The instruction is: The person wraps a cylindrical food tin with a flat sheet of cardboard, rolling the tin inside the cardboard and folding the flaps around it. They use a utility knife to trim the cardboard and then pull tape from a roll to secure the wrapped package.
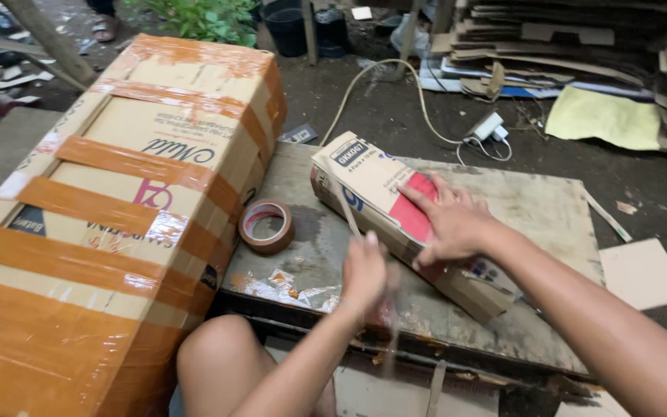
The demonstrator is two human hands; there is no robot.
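Note:
A small long cardboard box (364,174) with a red patch lies slanted on a worn wooden board (534,208). My right hand (448,222) rests flat on top of the box with its fingers spread, pressing it down. Just in front of the box's near side, my left hand (364,272) is closed around a thin pale stick-like strip (346,208) that runs up along the box's edge. What the strip is I cannot tell. A roll of brown tape (266,226) lies flat on the board, to the left of the box.
A large cardboard box (117,224) wrapped in bands of brown tape fills the left side. My bare knee (218,355) is below the board's front edge. Stacked flat cardboard (565,46), a yellow sheet (604,116) and a white cable with a plug (488,127) lie on the dirt floor behind.

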